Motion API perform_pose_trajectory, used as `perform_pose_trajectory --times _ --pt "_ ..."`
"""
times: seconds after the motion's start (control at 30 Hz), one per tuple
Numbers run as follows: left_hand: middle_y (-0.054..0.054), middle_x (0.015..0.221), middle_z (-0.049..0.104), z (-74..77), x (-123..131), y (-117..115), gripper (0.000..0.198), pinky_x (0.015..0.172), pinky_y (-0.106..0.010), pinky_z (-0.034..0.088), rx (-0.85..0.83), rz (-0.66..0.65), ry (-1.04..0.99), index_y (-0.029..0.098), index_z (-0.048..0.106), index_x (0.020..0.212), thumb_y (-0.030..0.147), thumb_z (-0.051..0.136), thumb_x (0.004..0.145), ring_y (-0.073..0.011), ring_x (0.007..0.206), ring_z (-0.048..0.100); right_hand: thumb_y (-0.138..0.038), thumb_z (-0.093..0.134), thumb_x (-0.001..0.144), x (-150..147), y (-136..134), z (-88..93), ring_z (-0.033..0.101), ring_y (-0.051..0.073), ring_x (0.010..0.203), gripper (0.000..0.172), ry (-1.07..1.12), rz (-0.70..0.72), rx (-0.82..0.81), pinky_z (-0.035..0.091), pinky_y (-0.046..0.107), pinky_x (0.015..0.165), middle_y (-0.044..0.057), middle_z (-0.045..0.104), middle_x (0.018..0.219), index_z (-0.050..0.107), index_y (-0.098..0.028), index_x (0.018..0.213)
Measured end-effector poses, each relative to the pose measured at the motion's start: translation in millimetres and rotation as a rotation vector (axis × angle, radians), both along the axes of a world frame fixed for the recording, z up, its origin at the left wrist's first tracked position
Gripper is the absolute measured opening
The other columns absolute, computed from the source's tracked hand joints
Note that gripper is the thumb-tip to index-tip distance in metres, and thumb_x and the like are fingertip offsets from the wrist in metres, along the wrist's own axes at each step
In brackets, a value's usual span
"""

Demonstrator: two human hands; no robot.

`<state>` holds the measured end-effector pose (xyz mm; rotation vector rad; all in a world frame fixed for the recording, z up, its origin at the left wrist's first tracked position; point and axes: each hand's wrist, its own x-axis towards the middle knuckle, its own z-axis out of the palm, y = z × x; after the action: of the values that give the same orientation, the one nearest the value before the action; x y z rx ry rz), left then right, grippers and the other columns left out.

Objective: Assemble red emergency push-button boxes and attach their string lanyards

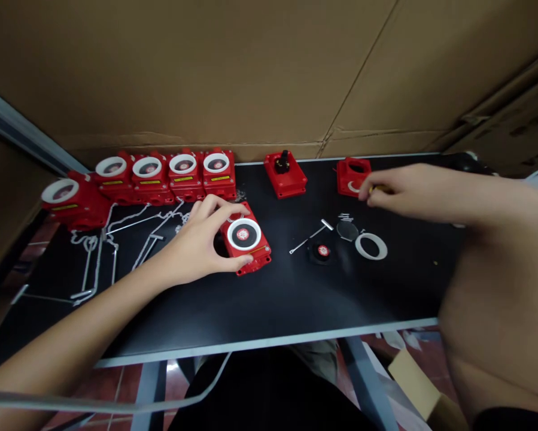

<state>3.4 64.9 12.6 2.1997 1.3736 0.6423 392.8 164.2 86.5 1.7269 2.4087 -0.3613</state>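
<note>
Five red boxes with white rings: apparently complete. Left hand grips white-ringed red box on black tabletop. Right hand: fingers curl around yellow item. Loose white ring: apparently unfitted.

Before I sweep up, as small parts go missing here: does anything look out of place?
Two things, perhaps. A tiny brass-coloured bit lies alone toward the right, apart from the loose white ring. The silvery chains at the left look bunched, perhaps tangled, among T-shaped metal rods.
</note>
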Motion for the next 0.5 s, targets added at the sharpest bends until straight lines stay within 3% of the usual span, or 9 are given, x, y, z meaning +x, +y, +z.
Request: perform_pose_trajectory --times 0.1,0.27,0.4,0.5 --pt "-0.009 0.137 0.055 -2.7 -2.1 -0.3 0.074 0.127 -0.055 0.046 0.022 -0.015 -0.008 0.028 0.068 0.147 0.061 0.091 0.085 -0.0335 0.134 0.059 -0.024 0.067 0.092 9.6 17.7 -13.5 0.076 0.026 0.100 0.023 -0.114 0.038 -0.170 0.055 0.036 0.089 0.007 0.084 0.113 0.084 -0.023 0.108" --pt "-0.009 0.140 0.054 -7.8 -7.9 1.4 0.086 0.130 -0.058 0.044 0.025 -0.029 -0.020 0.032 0.069 0.153 0.073 0.095 0.082 -0.0356 0.138 0.058 -0.040 0.072 0.097 0.0 30.5 -30.3 0.077 0.029 0.114 0.027 -0.060 0.106 -0.142 0.057 0.038 0.097 0.007 0.083 0.123 0.085 -0.023 0.114" --pt "-0.011 0.144 0.054 -8.9 -13.4 3.7 0.099 0.133 -0.061 0.041 -0.020 -0.044 -0.023 0.037 0.070 0.157 0.092 0.089 0.076 -0.0393 0.143 0.054 -0.032 0.070 0.095 -7.2 33.0 -38.5 0.076 0.025 0.097 0.024 -0.079 0.137 -0.089 0.056 0.035 0.088 0.006 0.084 0.107 0.087 -0.023 0.109" --pt "-0.011 0.151 0.052 -7.4 -17.4 5.9 0.099 0.136 -0.065 0.038 -0.062 -0.075 -0.002 0.042 0.069 0.159 0.096 0.084 0.078 -0.0416 0.147 0.050 -0.028 0.069 0.092 -6.1 34.4 -42.8 0.075 0.023 0.090 0.023 -0.050 0.163 -0.068 0.056 0.033 0.082 0.007 0.084 0.103 0.087 -0.022 0.105"
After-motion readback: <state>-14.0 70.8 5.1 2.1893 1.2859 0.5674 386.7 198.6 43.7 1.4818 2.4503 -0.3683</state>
